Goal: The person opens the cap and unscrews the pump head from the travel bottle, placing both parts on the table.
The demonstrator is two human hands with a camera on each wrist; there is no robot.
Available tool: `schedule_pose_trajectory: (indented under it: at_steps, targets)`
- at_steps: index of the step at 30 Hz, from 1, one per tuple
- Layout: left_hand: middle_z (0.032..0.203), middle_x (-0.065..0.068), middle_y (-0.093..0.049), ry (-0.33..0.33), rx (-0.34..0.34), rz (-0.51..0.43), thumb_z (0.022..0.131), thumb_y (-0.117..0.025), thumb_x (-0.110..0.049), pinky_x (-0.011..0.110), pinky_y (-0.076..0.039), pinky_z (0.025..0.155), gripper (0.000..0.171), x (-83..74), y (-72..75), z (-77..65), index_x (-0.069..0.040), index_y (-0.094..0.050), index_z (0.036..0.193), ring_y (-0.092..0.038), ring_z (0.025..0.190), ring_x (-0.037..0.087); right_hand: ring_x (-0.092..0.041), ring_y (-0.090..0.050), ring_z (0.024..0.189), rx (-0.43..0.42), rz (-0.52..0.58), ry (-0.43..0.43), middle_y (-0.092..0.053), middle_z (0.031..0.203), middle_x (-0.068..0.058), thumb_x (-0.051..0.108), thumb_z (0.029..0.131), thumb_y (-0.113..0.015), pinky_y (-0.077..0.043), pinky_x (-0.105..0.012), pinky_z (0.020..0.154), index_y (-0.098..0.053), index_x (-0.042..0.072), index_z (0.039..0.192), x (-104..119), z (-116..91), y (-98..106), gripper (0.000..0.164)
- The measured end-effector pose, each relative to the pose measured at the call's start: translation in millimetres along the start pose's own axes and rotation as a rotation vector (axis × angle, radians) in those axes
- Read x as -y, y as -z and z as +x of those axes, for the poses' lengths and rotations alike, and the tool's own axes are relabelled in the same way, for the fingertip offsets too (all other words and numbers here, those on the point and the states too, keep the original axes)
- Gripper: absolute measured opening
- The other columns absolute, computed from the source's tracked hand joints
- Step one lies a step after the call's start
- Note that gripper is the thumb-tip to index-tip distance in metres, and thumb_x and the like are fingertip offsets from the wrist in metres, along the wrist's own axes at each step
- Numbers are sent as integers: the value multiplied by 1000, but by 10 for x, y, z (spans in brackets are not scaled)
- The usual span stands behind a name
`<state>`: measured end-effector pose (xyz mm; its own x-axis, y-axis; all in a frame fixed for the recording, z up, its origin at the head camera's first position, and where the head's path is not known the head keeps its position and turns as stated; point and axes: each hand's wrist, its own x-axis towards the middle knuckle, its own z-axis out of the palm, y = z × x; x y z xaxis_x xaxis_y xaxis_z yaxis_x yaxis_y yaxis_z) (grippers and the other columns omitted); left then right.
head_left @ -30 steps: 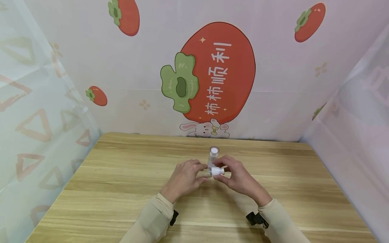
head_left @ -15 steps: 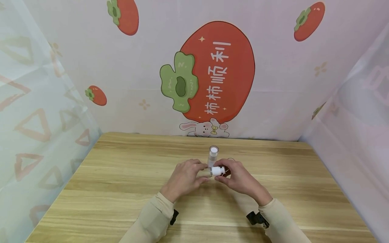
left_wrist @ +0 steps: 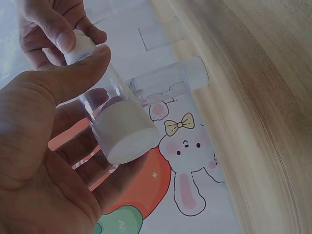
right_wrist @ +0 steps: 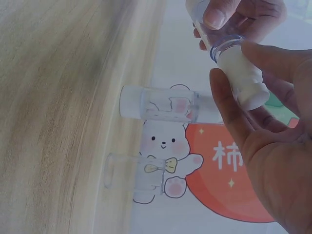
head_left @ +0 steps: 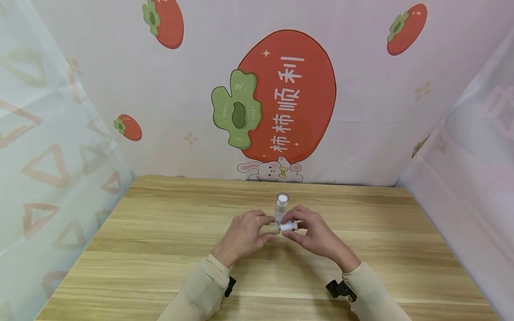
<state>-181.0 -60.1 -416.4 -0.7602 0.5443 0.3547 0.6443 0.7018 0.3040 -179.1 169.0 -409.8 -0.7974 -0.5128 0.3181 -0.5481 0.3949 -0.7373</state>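
Note:
Tilted above the table is a small clear pump bottle (left_wrist: 126,132) with a white base. My left hand (head_left: 245,234) grips its clear body between thumb and fingers, the base end toward the palm. At the other end, my right hand (head_left: 315,234) pinches the bottle's white pump top (right_wrist: 241,73) with thumb and fingertips. The two hands face each other, close together. Just beyond them a second clear bottle (head_left: 282,206) with a white base and top stands upright on the table.
A clear cap (right_wrist: 134,175) stands on the wooden table (head_left: 168,249) near the upright bottle; my right hand hides it in the head view. Behind the table's far edge rises a white backdrop (head_left: 180,98) printed with persimmons and a rabbit, with patterned sheets at both sides.
My right fingers have shifted slightly right along the pump top, then back left onto it. My left hand keeps its hold on the bottle; the upright bottle has not moved.

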Motion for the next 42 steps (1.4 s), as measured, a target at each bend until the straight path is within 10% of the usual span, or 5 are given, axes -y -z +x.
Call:
schedule_pose_trajectory:
  at_steps: [42]
  targets:
    - [103,0,-73,47,-12,-3,86,-83,-35,36,-56,69,38,112,13,-90,-13,-76,116,-68,86,16,-22,-66,94,-199,-190,-85,-64,108,-4,-5,79,-84,-60,-37,79,-72,2,108,-348,-228,241,32]
